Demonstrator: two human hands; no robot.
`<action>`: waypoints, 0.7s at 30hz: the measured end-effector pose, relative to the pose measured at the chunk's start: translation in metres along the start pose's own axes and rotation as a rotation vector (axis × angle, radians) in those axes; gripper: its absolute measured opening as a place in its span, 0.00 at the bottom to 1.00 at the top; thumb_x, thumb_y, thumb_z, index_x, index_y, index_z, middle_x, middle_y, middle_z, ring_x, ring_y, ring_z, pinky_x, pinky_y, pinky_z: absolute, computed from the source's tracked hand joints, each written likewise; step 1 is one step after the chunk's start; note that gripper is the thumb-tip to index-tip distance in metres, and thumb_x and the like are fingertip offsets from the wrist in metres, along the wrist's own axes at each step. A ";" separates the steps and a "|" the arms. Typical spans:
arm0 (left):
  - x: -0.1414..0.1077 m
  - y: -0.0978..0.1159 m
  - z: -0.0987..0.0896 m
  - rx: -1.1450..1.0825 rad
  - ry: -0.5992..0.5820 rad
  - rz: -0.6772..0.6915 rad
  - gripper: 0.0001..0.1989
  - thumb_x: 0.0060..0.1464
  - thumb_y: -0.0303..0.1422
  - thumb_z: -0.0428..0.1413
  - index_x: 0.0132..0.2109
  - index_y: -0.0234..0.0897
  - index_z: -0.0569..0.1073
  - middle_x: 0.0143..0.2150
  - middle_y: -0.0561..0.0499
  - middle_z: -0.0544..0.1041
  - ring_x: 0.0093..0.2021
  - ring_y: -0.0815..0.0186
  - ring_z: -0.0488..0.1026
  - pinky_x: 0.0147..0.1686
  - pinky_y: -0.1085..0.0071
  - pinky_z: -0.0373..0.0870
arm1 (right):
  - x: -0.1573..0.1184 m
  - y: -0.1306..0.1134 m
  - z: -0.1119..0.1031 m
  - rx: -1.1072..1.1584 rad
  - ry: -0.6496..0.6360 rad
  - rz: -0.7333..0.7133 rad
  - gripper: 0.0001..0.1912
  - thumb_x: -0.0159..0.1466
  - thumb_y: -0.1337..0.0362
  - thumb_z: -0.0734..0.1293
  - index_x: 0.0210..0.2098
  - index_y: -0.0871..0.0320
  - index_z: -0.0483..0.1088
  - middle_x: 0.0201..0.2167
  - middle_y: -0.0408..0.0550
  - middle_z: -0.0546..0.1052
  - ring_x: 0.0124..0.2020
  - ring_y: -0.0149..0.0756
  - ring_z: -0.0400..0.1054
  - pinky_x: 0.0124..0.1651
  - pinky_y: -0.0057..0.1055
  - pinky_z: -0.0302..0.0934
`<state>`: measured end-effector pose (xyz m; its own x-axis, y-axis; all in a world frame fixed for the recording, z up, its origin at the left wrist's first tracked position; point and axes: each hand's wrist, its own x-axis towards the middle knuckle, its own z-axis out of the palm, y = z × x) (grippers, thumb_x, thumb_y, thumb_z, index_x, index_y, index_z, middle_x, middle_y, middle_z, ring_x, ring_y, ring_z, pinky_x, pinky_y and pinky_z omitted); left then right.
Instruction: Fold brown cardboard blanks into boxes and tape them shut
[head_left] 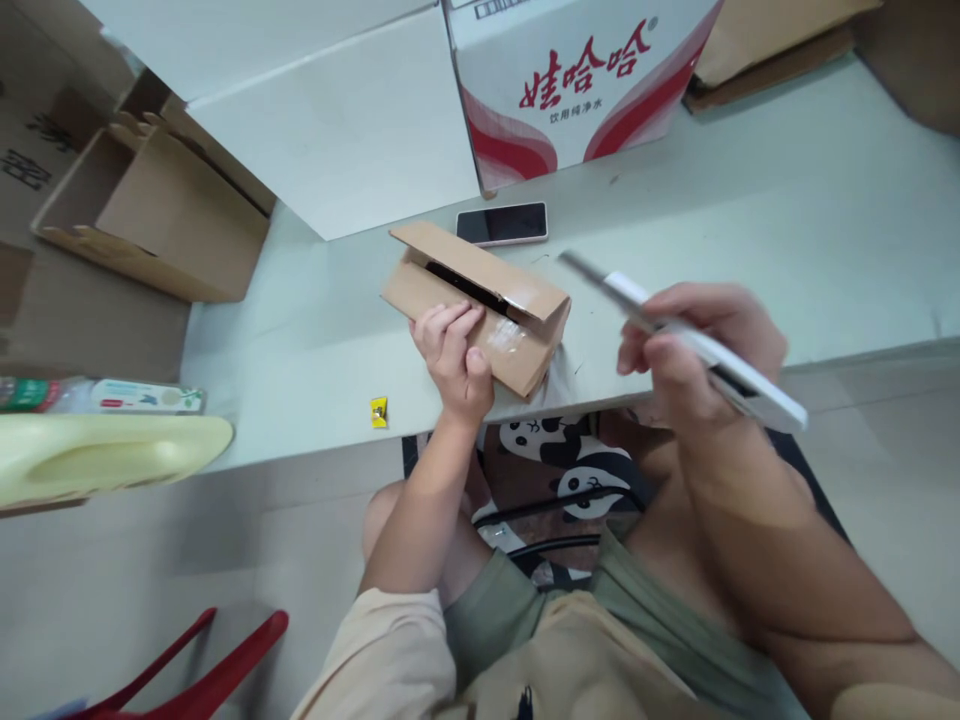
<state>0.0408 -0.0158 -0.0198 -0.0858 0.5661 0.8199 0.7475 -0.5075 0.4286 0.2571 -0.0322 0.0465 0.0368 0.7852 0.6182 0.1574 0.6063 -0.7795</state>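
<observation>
My left hand [454, 360] grips a small brown cardboard box [442, 285] near the front edge of the table. One long flap of the box stands partly raised, with a dark gap under it, and bits of clear tape shine on its right part. In my right hand [697, 345] is a white utility knife [757, 385], its blade out and pointing up and left, blurred by motion. The blade is apart from the box. A phone with a dark screen [502, 224] lies just behind the box. Left of my left hand is a small yellow packet [379, 412].
A white carton with red print [577, 90] and a plain white box [360, 140] stand at the back. Open brown boxes [180, 210] fill the left side, near a pale yellow plastic piece [112, 455]. More cardboard [772, 45] lies back right. Red legs [225, 670] show on the floor.
</observation>
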 end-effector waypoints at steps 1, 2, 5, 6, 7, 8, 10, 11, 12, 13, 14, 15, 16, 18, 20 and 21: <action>-0.001 0.000 -0.001 -0.001 -0.002 -0.004 0.22 0.67 0.42 0.41 0.49 0.39 0.77 0.49 0.44 0.77 0.55 0.57 0.69 0.63 0.54 0.60 | 0.000 0.006 -0.001 -0.017 0.080 0.039 0.09 0.67 0.56 0.68 0.45 0.50 0.73 0.32 0.42 0.78 0.25 0.29 0.71 0.28 0.29 0.63; -0.001 0.000 -0.003 -0.007 0.001 -0.009 0.21 0.67 0.41 0.42 0.49 0.39 0.77 0.49 0.44 0.78 0.55 0.57 0.69 0.63 0.54 0.60 | 0.000 0.012 -0.003 -0.073 0.104 0.101 0.11 0.67 0.53 0.67 0.46 0.50 0.72 0.33 0.43 0.78 0.27 0.31 0.73 0.29 0.30 0.65; -0.005 0.000 -0.010 -0.056 0.026 -0.044 0.17 0.66 0.40 0.45 0.45 0.40 0.77 0.47 0.45 0.78 0.54 0.57 0.70 0.61 0.54 0.63 | -0.001 0.038 -0.010 -0.378 -0.083 0.302 0.16 0.68 0.49 0.64 0.47 0.52 0.71 0.31 0.46 0.79 0.30 0.38 0.75 0.34 0.35 0.67; -0.006 0.000 -0.013 -0.079 0.032 -0.061 0.16 0.65 0.40 0.46 0.44 0.41 0.77 0.46 0.46 0.78 0.53 0.57 0.71 0.61 0.54 0.63 | -0.002 0.048 -0.012 -0.487 -0.165 0.347 0.17 0.67 0.49 0.65 0.47 0.53 0.71 0.31 0.47 0.80 0.30 0.40 0.76 0.35 0.37 0.67; -0.007 -0.001 -0.017 -0.103 0.033 -0.078 0.15 0.64 0.39 0.47 0.43 0.41 0.77 0.46 0.46 0.78 0.53 0.57 0.71 0.61 0.55 0.63 | -0.003 0.056 -0.014 -0.586 -0.240 0.377 0.17 0.66 0.51 0.66 0.48 0.53 0.72 0.33 0.49 0.81 0.31 0.43 0.76 0.35 0.39 0.68; -0.009 -0.003 -0.020 -0.128 0.032 -0.093 0.13 0.64 0.39 0.48 0.43 0.42 0.77 0.46 0.47 0.78 0.54 0.58 0.71 0.61 0.55 0.63 | -0.005 0.064 -0.015 -0.670 -0.307 0.395 0.18 0.64 0.54 0.68 0.51 0.53 0.72 0.36 0.51 0.82 0.34 0.46 0.76 0.36 0.41 0.68; -0.010 -0.008 -0.026 -0.180 0.017 -0.110 0.12 0.63 0.38 0.50 0.44 0.43 0.77 0.47 0.48 0.77 0.54 0.58 0.70 0.62 0.54 0.63 | -0.008 0.075 -0.017 -0.785 -0.426 0.438 0.24 0.62 0.61 0.68 0.58 0.54 0.70 0.47 0.56 0.81 0.44 0.54 0.77 0.40 0.47 0.70; -0.011 -0.012 -0.029 -0.208 0.011 -0.113 0.12 0.63 0.39 0.50 0.44 0.44 0.78 0.47 0.48 0.77 0.54 0.58 0.70 0.62 0.55 0.64 | -0.008 0.079 -0.017 -0.818 -0.473 0.471 0.28 0.62 0.63 0.67 0.61 0.54 0.69 0.52 0.58 0.80 0.48 0.57 0.76 0.44 0.51 0.71; -0.011 -0.016 -0.032 -0.237 -0.002 -0.118 0.11 0.62 0.39 0.52 0.43 0.44 0.78 0.47 0.48 0.77 0.54 0.57 0.71 0.61 0.55 0.64 | -0.009 0.082 -0.017 -0.840 -0.504 0.509 0.30 0.62 0.64 0.65 0.64 0.55 0.67 0.55 0.60 0.78 0.52 0.60 0.74 0.47 0.55 0.70; -0.010 -0.021 -0.034 -0.269 -0.004 -0.127 0.11 0.60 0.40 0.53 0.42 0.45 0.78 0.46 0.49 0.77 0.54 0.57 0.71 0.61 0.55 0.65 | -0.008 0.083 -0.017 -0.855 -0.520 0.540 0.31 0.63 0.64 0.64 0.66 0.56 0.65 0.57 0.61 0.76 0.54 0.63 0.73 0.51 0.59 0.69; -0.009 -0.026 -0.037 -0.302 -0.001 -0.153 0.10 0.59 0.42 0.54 0.39 0.45 0.78 0.45 0.49 0.78 0.54 0.57 0.71 0.60 0.55 0.66 | -0.008 0.084 -0.017 -0.867 -0.514 0.557 0.31 0.64 0.64 0.63 0.67 0.57 0.64 0.59 0.63 0.74 0.57 0.65 0.71 0.54 0.62 0.67; -0.008 -0.031 -0.040 -0.331 0.009 -0.201 0.11 0.57 0.44 0.56 0.37 0.44 0.78 0.44 0.49 0.78 0.53 0.56 0.72 0.60 0.55 0.66 | -0.007 0.085 -0.016 -0.872 -0.492 0.552 0.31 0.64 0.63 0.63 0.67 0.58 0.64 0.61 0.65 0.72 0.59 0.66 0.69 0.57 0.64 0.65; -0.006 -0.036 -0.043 -0.354 0.037 -0.265 0.13 0.55 0.47 0.57 0.33 0.43 0.76 0.42 0.48 0.77 0.52 0.56 0.72 0.59 0.55 0.67 | -0.007 0.084 -0.015 -0.866 -0.471 0.526 0.31 0.64 0.62 0.63 0.67 0.59 0.66 0.63 0.66 0.70 0.61 0.67 0.67 0.60 0.65 0.63; -0.003 -0.045 -0.051 -0.411 0.102 -0.456 0.20 0.52 0.54 0.55 0.29 0.42 0.72 0.40 0.47 0.76 0.48 0.55 0.74 0.55 0.55 0.69 | -0.007 0.083 -0.012 -0.796 -0.483 0.441 0.29 0.64 0.61 0.64 0.63 0.63 0.70 0.64 0.66 0.68 0.64 0.65 0.64 0.65 0.63 0.59; 0.001 -0.049 -0.058 -0.524 0.079 -0.731 0.26 0.51 0.61 0.50 0.31 0.41 0.72 0.39 0.46 0.76 0.43 0.56 0.75 0.48 0.57 0.72 | -0.009 0.080 -0.007 -0.630 -0.609 0.353 0.27 0.63 0.58 0.65 0.59 0.63 0.73 0.63 0.64 0.70 0.65 0.60 0.64 0.68 0.59 0.57; 0.003 -0.050 -0.062 -0.598 0.029 -0.878 0.29 0.50 0.63 0.48 0.34 0.42 0.73 0.39 0.46 0.76 0.41 0.56 0.75 0.43 0.59 0.72 | -0.011 0.078 -0.005 -0.526 -0.690 0.311 0.27 0.63 0.56 0.65 0.58 0.61 0.74 0.63 0.61 0.71 0.65 0.58 0.64 0.69 0.58 0.56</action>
<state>-0.0378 -0.0288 -0.0156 -0.4591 0.8776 0.1382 -0.0288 -0.1702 0.9850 0.2740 0.0062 -0.0204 -0.4174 0.9068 0.0595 0.6738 0.3528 -0.6492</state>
